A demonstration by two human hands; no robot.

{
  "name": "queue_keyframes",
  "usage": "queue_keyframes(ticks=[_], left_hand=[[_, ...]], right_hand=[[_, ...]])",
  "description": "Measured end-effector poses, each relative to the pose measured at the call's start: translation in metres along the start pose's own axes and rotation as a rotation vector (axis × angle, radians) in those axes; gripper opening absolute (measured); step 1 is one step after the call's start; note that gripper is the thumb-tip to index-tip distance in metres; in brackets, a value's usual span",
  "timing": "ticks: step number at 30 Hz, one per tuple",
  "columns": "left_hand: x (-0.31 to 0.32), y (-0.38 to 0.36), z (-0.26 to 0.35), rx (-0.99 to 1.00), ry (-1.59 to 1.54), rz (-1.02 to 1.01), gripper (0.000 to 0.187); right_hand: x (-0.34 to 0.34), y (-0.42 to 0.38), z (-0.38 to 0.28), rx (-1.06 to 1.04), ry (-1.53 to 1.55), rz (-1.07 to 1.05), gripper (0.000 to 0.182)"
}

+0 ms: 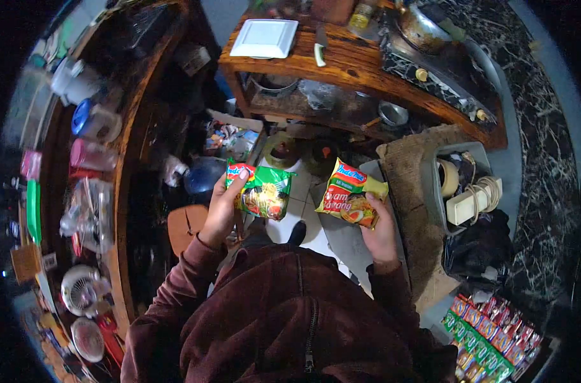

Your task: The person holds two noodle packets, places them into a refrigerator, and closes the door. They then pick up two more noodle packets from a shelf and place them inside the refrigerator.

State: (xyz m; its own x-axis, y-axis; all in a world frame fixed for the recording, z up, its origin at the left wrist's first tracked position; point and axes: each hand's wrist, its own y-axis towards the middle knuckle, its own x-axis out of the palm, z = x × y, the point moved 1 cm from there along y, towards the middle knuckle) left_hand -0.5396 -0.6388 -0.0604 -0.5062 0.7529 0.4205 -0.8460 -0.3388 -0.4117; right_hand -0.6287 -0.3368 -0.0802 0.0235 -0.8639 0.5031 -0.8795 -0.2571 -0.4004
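In my left hand (221,207) is a green instant noodle packet (265,191) with a red and blue logo, the thumb lying across its upper left corner. My right hand (380,233) grips a yellow instant noodle packet (351,195) by its right side; "Ayam Bawang" can be read on it. Both packets are held apart, fronts facing up, above the floor before my body. The fingers behind each packet are hidden.
Ahead, a wooden table (354,70) bears a white square plate (265,38), a knife (320,54) and a stove (431,76) with a pot (424,29). Shelves with containers (99,121) stand left. At right are a grey bin (440,204) and hanging sachets (488,335).
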Motion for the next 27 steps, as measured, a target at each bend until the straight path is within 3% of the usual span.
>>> queue_keyframes(ticks=[4, 6, 8, 13, 17, 20, 22, 23, 25, 27], left_hand=[[0.002, 0.043, 0.02, -0.06, 0.012, -0.118, 0.026], [0.006, 0.063, 0.037, -0.146, 0.051, -0.124, 0.026], [0.008, 0.085, 0.045, -0.076, 0.167, -0.235, 0.026], [0.018, 0.14, 0.047, -0.186, 0.304, -0.433, 0.032], [0.049, 0.151, 0.047, -0.26, 0.292, -0.685, 0.034], [0.075, 0.148, 0.036, -0.237, 0.376, -0.759, 0.035], [0.092, 0.14, 0.037, -0.263, 0.406, -0.789, 0.036], [0.102, 0.135, 0.04, -0.257, 0.455, -0.819, 0.037], [0.117, 0.128, 0.041, -0.243, 0.51, -0.855, 0.037], [0.129, 0.121, 0.041, -0.202, 0.6, -0.932, 0.04]], right_hand=[[0.011, 0.011, -0.002, -0.058, 0.073, 0.063, 0.032], [0.033, 0.013, -0.005, -0.049, 0.109, 0.194, 0.033], [0.042, 0.015, -0.003, -0.079, 0.123, 0.202, 0.034], [0.06, 0.004, 0.006, -0.098, 0.162, 0.309, 0.037], [0.048, -0.021, 0.021, -0.195, 0.253, 0.445, 0.037], [0.043, -0.045, 0.024, -0.278, 0.347, 0.528, 0.036], [0.035, -0.061, 0.032, -0.479, 0.04, 0.517, 0.035], [0.031, -0.067, 0.031, -0.494, 0.05, 0.531, 0.035], [0.023, -0.075, 0.024, -0.359, 0.493, 0.503, 0.033], [0.014, -0.083, 0.025, -0.381, 0.512, 0.502, 0.033]])
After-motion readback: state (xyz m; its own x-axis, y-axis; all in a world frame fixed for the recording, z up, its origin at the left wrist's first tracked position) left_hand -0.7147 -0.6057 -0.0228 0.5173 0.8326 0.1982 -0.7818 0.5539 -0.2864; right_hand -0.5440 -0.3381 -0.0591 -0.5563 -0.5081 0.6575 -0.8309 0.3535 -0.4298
